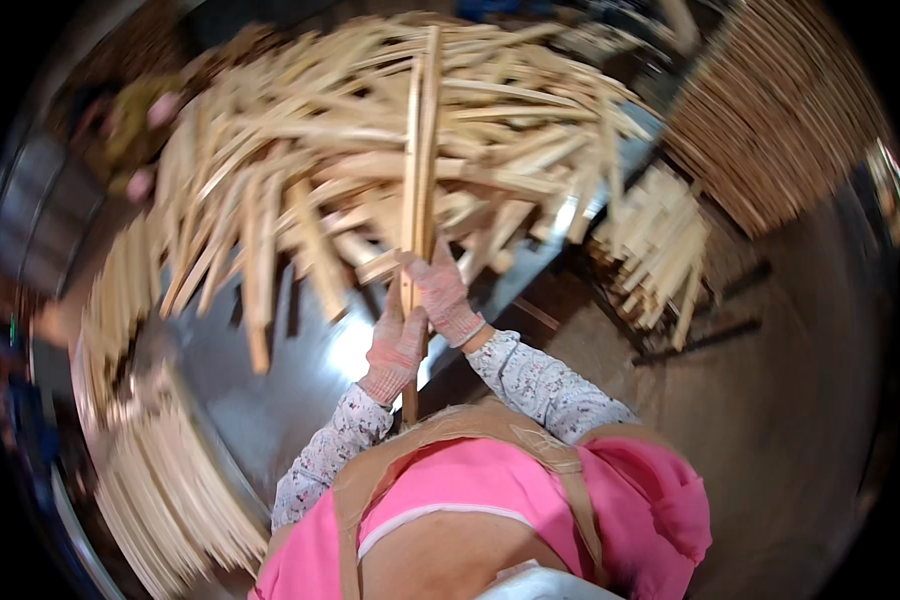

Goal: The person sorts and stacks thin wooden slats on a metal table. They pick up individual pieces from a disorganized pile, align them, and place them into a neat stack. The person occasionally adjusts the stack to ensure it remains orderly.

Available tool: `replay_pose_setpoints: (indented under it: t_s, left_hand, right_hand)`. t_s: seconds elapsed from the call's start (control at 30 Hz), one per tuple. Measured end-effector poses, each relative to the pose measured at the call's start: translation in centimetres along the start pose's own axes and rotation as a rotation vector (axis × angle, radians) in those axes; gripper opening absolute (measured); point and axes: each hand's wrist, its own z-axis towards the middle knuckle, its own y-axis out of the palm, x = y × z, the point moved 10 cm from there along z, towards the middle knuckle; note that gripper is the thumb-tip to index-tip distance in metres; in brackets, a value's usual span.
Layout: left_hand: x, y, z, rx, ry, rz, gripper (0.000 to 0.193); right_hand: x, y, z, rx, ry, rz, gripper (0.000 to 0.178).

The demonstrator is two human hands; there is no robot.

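Two long wooden strips, side by side, point away from my body above the near edge of the metal table. My left hand, in a pale pinkish work glove, is closed around their near part from the left. Slightly farther along, my right hand, gloved alike, grips the strips from the right. The fingers of both hands nearly meet on the wood. Beyond them lies a large loose pile of wooden strips, jumbled in many directions.
The metal tabletop shows at the near left. Stacked strips stand at lower left, with more bundled strips on a rack at right. A tall stack of brown strips rises at far right. Someone's yellowish clothing shows at far left.
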Motion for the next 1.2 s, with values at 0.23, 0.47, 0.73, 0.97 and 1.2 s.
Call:
replay_pose_setpoints:
  t_s: [0.23,0.47,0.73,0.97,1.2]
  left_hand:
    - [4.5,30.7,14.0,-0.504,0.117,0.837,0.073]
    - [-1.6,42.5,15.1,-0.866,0.134,0.662,0.062]
    - [-11.1,38.5,13.4,-0.883,-0.153,0.803,0.060]
    - [-9.8,44.0,17.3,-0.920,-0.029,0.746,0.055]
    - [-5.2,48.3,27.1,-0.474,0.304,0.852,0.069]
  right_hand:
    - [-6.7,-34.1,7.8,0.305,0.092,-0.305,0.063]
    - [-0.5,-75.7,7.2,0.283,0.507,-1.933,0.021]
    - [6.7,-92.6,5.6,1.025,0.714,-1.252,0.042]
    - [6.3,-93.5,6.2,0.826,0.604,-1.695,0.039]
    - [5.2,-67.9,12.2,0.664,0.255,-0.870,0.069]
